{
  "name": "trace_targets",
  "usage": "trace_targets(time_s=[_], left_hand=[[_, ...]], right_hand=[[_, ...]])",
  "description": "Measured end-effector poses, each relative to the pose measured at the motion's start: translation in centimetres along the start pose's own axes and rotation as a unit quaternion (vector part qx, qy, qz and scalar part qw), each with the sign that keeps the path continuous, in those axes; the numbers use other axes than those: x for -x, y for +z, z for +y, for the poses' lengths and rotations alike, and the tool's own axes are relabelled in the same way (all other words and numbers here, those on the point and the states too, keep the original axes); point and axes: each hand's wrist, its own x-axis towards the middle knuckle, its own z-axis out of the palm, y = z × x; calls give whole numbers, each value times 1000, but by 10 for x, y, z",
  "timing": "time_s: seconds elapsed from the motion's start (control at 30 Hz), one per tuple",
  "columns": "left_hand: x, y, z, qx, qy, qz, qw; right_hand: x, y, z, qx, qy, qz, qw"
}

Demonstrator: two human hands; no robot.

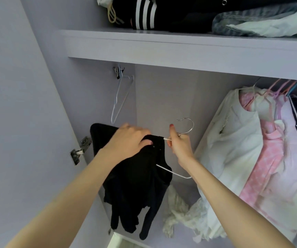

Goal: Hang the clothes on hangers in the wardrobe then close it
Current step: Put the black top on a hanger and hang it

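Wardrobe [36, 86] panels and shelf [179, 49] pale lilac-grey; garment in hand [137, 176] solid black, on a white wire hanger [176, 173] with a silver hook. Hung clothes: white top [237, 140], pink piece with pale speckle [267, 169], on pink and lilac hangers [283, 88] (one teal). Upper shelf: black fabric with white stripes [144, 13], grey-blue denim [251, 22]; spare hanger [120, 97] pale blue; fingernail [171, 125] red.

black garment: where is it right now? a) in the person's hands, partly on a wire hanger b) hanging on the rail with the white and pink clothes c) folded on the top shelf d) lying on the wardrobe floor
a: the left hand grips the black garment while the right hand holds the wire hanger below its hook, away from the rail.
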Motion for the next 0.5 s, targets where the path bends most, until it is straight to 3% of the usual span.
trace_targets(time_s=[0.1,0.17,0.33,0.4,0.5], left_hand=[[3,7,-1,68,-52,6,996],[6,9,-6,94,-84,27,992],[11,7,-17,146,-175,59,972],[11,2,-19,166,-194,89,963],[9,-10,-17,188,-204,124,953]], right_hand=[[4,1,-2,5,3,-37,999],[7,-2,-1,2,-45,-47,998],[14,-12,13,109,-202,100,968],[19,-10,29,149,-220,48,963],[24,1,54,215,-173,-126,953]])
